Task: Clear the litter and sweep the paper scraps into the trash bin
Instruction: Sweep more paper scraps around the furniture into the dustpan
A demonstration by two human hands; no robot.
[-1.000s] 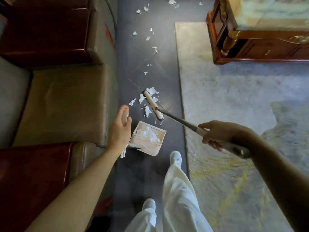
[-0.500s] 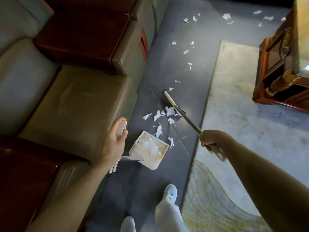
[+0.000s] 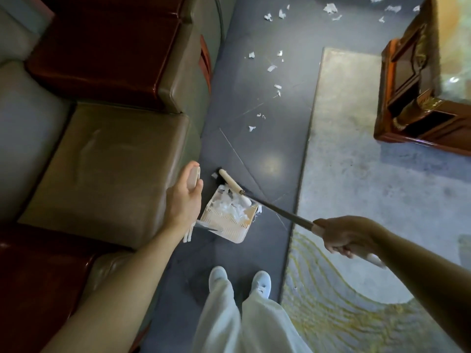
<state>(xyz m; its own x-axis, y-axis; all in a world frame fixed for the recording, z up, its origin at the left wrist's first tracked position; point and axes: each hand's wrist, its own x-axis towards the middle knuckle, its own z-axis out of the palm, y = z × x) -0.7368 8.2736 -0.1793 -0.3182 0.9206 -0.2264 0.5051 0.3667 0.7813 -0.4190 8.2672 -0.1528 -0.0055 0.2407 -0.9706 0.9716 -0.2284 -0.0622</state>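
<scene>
A cream dustpan (image 3: 221, 227) stands on the dark floor, holding a heap of white paper scraps (image 3: 233, 206). My left hand (image 3: 184, 200) grips the top of its upright handle. My right hand (image 3: 348, 236) grips the broom's long handle (image 3: 280, 210). The broom head (image 3: 230, 183) lies across the dustpan's mouth, touching the heap. More paper scraps (image 3: 270, 68) are scattered on the floor further ahead, with a small one (image 3: 251, 128) nearer. No trash bin is in view.
A leather sofa (image 3: 109, 159) with dark red armrests runs along the left, close to the dustpan. A pale rug (image 3: 356, 200) with yellow lines covers the right. A wooden table (image 3: 420, 98) stands at the upper right. My feet (image 3: 239, 278) are just behind the dustpan.
The broom head swept the loose pile toward me into the dustpan. The floor patch in front of the pan now shows no scraps. The view tilted down and left.
</scene>
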